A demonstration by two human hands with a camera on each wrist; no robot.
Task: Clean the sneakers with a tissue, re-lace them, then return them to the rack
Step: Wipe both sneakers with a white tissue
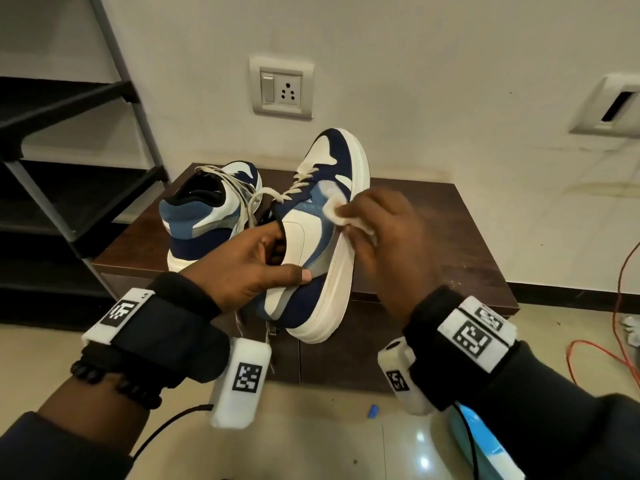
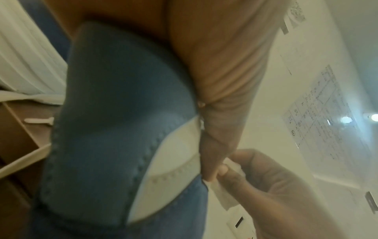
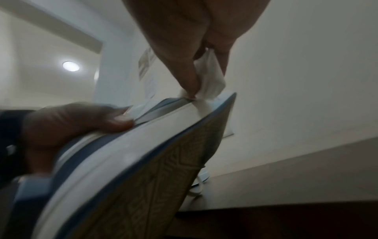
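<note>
Two hands busy | left hand (image 1: 256,268) grips sneaker (image 1: 311,237) | right hand (image 1: 391,237) pinches tissue (image 1: 337,211) | right wrist only: tread (image 3: 163,186)

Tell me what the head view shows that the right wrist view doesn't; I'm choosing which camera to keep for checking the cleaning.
Only the head view shows the second sneaker standing on the brown cabinet, the laces, the black rack and the wall socket.

Only the right wrist view shows the patterned outsole of the held sneaker and a ceiling light.

Both show the left hand holding that sneaker and the right hand pressing the tissue onto its side.
</note>
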